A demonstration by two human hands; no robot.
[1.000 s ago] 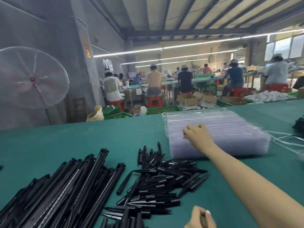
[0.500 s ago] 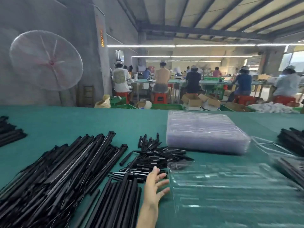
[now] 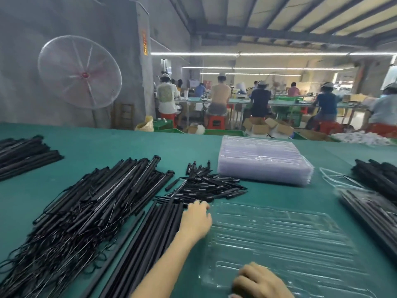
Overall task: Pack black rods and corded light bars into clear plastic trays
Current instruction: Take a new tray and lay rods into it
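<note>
One clear plastic tray (image 3: 285, 239) lay flat on the green bench (image 3: 107, 151), directly right of the left-hand fingers (image 3: 200, 206); its moulded slots held nothing. Beyond those fingers and to their right stood a stack of clear trays (image 3: 265, 162), too many to count. At the far right, a further tray (image 3: 369, 209) held black rods; the count could not be read through blur.

The left hand (image 3: 196, 220) rested with fingers loosely extended on the far ends of a bundle of black rods (image 3: 150, 237), gripping nothing visibly. The right hand (image 3: 257, 280) lay with fingers curled on the near edge of the empty tray; whether it gripped the edge could not be told.

Just beyond the left fingers lay a heap of short black pieces (image 3: 206, 186). Left of them lay a heap of corded light bars (image 3: 90, 207). A vertical sign (image 3: 145, 43) on the pillar carried characters that were not legible.
</note>
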